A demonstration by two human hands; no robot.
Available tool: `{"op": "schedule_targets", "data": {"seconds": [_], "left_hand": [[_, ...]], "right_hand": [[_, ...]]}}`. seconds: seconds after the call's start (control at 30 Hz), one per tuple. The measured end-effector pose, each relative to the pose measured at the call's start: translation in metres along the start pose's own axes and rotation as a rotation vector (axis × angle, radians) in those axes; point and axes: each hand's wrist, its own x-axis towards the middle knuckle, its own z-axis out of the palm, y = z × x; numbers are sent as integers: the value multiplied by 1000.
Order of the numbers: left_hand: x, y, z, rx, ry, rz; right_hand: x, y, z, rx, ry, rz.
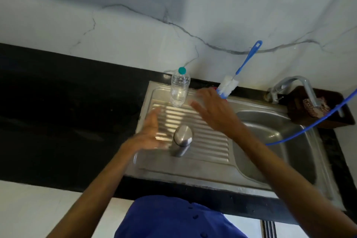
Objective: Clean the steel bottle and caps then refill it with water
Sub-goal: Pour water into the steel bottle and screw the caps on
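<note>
The scene is dim and bluish, with soft light falling on the pale marbled wall [193, 6]. Bright striped glare lies on the ribbed steel draining board [208, 141], and the brushed steel bottle [182, 139] carries a dull sheen. The black stone counter [58, 112] sinks into near-featureless shadow. The left hand [148, 133] is smeared, probably by motion blur. Straight edges bow towards the corners.

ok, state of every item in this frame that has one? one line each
Steel bottle: upright on the drainboard, cap on, not held.
Clear plastic water bottle: upright, teal cap on, holding water.
Blue-handled white bottle brush: leaning on the wall, unused.
Chrome tap: no water visible running.
Steel sink basin: looks empty apart from a blue hose.
Left hand: open, blurred, beside the steel bottle.
Right hand: open, fingers spread.
</note>
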Motion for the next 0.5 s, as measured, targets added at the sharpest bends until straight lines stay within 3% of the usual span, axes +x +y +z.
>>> {"op": "schedule_targets", "data": {"seconds": [0.1, 0.27, 0.33, 0.5], "left_hand": [[14, 5, -52, 13, 196, -34], [68, 33, -86, -6, 152, 24], [95, 49, -79, -38, 112, 46], [139, 69, -52, -30, 120, 149]], "right_hand": [[36, 14, -18, 0, 135, -59], [96, 5, -16, -293, 85, -271], [112, 3, -5, -370, -8, -376], [134, 7, 8, -338, -58, -369]]}}
